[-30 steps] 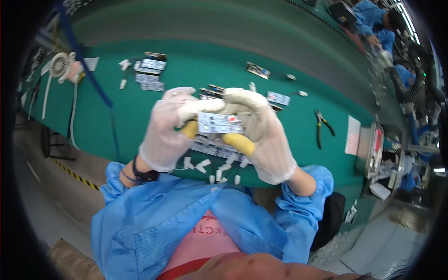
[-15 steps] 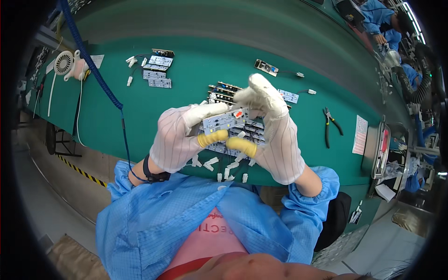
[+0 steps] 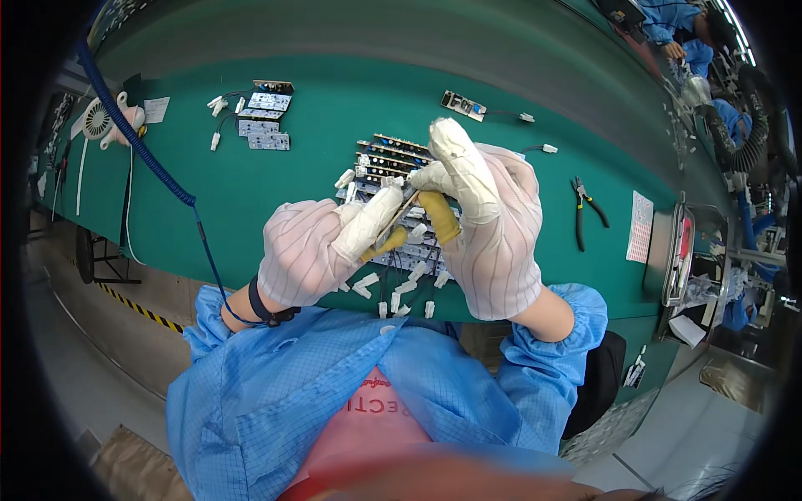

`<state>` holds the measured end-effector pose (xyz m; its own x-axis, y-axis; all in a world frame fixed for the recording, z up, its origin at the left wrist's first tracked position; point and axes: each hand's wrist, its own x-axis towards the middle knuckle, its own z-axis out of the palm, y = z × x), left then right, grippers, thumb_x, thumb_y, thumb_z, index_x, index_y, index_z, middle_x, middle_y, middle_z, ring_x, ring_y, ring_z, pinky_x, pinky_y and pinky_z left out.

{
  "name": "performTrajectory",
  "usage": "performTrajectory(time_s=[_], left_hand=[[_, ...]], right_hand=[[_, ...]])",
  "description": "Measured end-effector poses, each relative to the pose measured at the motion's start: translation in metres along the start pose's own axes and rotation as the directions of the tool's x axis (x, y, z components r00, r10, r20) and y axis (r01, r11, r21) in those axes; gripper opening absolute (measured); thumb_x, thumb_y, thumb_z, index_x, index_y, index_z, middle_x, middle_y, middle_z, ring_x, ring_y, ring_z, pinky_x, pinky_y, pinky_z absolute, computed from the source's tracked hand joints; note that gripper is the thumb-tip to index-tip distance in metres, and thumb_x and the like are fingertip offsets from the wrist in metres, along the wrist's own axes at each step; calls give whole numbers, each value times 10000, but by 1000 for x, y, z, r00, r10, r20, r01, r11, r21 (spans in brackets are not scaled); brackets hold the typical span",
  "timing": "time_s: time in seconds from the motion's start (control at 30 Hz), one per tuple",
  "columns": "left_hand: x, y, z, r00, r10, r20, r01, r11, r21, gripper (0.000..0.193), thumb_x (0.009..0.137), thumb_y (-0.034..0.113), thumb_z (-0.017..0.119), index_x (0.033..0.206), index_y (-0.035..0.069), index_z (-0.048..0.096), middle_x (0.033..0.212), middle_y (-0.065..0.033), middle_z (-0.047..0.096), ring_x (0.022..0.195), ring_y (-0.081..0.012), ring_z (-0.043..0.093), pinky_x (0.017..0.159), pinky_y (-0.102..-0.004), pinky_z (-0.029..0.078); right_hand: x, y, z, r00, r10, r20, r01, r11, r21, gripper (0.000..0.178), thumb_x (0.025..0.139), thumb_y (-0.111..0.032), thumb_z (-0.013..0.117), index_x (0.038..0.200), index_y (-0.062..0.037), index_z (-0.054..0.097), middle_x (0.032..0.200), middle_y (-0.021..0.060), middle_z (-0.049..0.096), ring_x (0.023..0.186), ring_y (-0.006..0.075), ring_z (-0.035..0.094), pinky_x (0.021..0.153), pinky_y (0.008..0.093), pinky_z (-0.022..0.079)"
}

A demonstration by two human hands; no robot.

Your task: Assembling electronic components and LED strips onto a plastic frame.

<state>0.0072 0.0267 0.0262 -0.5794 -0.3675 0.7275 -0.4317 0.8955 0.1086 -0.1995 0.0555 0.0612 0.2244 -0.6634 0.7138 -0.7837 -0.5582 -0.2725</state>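
Between my gloved hands a small circuit board [image 3: 404, 210] is tilted almost edge-on, so its face barely shows. My left hand [image 3: 309, 250] is closed on its lower end, thumb and fingers in finger cots pinching it. At the upper end, my right hand [image 3: 499, 225] has its fingertips and yellow-covered thumb drawn together on the board; the exact contact is partly hidden. Just beyond and beneath my hands lies a stack of circuit boards [image 3: 393, 153], in rows. White plug connectors [image 3: 406, 287] on dark wires hang out toward me from the stack.
More boards [image 3: 268, 140] sit at the far left, and a single board [image 3: 464, 105] with a lead lies at the back. Cutting pliers [image 3: 589, 209], a printed sheet [image 3: 640, 225] and a metal tray [image 3: 678, 259] are on the right. A coiled blue cord [image 3: 150, 150] runs to my left wrist; a small fan [image 3: 113, 121] stands left.
The board has turned from showing its lit-side face with a red arrow mark to nearly edge-on. My right hand's fingers have closed in on its upper end.
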Motion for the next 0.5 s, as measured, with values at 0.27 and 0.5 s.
performTrajectory(time_s=[0.27, 0.5], left_hand=[[18, 17, -7, 919, -327, 218, 361, 923, -137, 488, 642, 268, 803, 1073, 78, 672, 843, -66, 675, 656, -175, 615, 588, -288, 466], [29, 11, 0, 829, -491, 268, 558, 760, -334, 413, 664, 234, 805, 1030, 86, 686, 772, -92, 670, 621, -206, 599, 579, -300, 456]], right_hand=[[-17, 7, 8, 996, -66, -52, 69, 995, 66, 538, 746, -30, 725, 1219, 9, 472, 974, 86, 677, 885, 257, 661, 822, 373, 514], [-15, 9, 5, 983, 172, -71, -151, 959, 240, 569, 749, 50, 692, 1243, 40, 409, 880, 92, 681, 842, 187, 672, 801, 311, 523]])
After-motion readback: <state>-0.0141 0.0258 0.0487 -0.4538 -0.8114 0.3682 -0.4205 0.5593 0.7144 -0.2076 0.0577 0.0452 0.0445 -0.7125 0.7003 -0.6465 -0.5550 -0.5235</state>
